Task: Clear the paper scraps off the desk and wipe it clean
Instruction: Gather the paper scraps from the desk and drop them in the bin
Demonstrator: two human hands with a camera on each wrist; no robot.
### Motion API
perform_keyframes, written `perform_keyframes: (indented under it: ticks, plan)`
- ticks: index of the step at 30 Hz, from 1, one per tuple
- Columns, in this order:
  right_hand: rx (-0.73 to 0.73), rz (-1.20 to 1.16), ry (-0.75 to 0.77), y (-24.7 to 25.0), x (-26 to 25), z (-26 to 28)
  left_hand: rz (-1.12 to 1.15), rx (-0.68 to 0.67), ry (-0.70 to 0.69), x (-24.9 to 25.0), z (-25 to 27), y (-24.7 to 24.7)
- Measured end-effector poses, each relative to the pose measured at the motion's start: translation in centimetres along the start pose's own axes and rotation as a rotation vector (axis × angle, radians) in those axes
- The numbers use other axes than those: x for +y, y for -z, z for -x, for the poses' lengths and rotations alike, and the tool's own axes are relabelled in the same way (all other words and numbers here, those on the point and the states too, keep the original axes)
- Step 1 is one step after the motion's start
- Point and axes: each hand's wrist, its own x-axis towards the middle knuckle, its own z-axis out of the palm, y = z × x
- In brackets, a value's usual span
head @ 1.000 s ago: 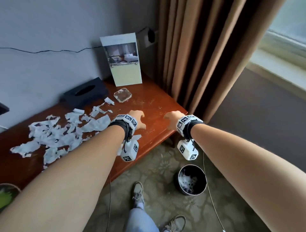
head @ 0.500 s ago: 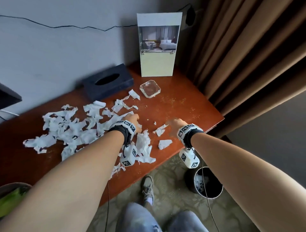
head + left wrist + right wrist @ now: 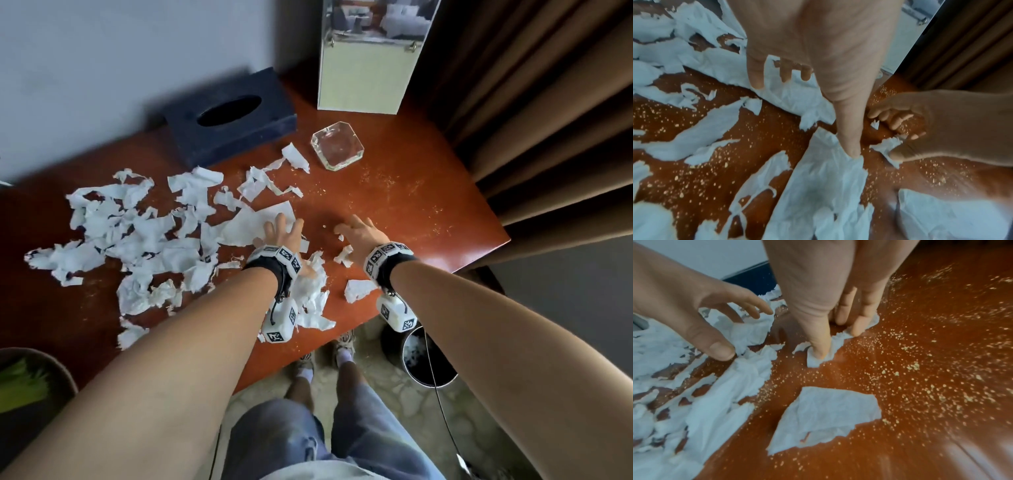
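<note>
Torn white paper scraps (image 3: pixel 137 236) litter the left and middle of the red-brown desk (image 3: pixel 428 212). Fine pale crumbs (image 3: pixel 910 366) are strewn over the wood. My left hand (image 3: pixel 282 231) lies with spread fingers on a large scrap (image 3: pixel 797 95), and its thumb presses another scrap (image 3: pixel 828 178). Beside it, my right hand (image 3: pixel 356 231) pinches a small scrap (image 3: pixel 836 340) between thumb and fingertips, against the desk. A loose scrap (image 3: pixel 828 415) lies just behind the right hand.
A dark blue tissue box (image 3: pixel 229 133) stands at the back by the wall. A glass ashtray (image 3: pixel 337 145) and an upright card stand (image 3: pixel 366 68) are at the back right. On the floor sits a black bin (image 3: pixel 428 363); brown curtains (image 3: pixel 548 120) hang right.
Both hands have moved forward from the desk's front edge onto the scraps. The left now lies on the pile and the right has closed on a small scrap. The view has moved closer.
</note>
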Motion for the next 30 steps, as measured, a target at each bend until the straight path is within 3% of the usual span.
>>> perform_keyframes:
  ticks: [5, 9, 14, 21, 30]
  plan:
    - [-0.041, 0.06, 0.005, 1.8, 0.1, -0.4, -0.029, 0.115, -0.033, 0.6, -0.3, -0.5]
    - [-0.001, -0.124, -0.075, 3.0, 0.4, -0.7, -0.006, 0.049, -0.048, 0.5, -0.6, 0.7]
    - [0.093, -0.31, -0.079, 4.7, 0.4, -1.8, 0.072, 0.071, -0.079, 0.0, -0.3, 2.8]
    - [0.001, -0.128, 0.031, 4.8, -1.4, -4.5, 0.166, 0.142, 0.019, -1.3, 0.5, 5.6]
    - [0.005, 0.087, 0.177, 3.1, -2.7, -5.9, 0.295, 0.206, 0.114, -3.2, -0.3, 4.3]
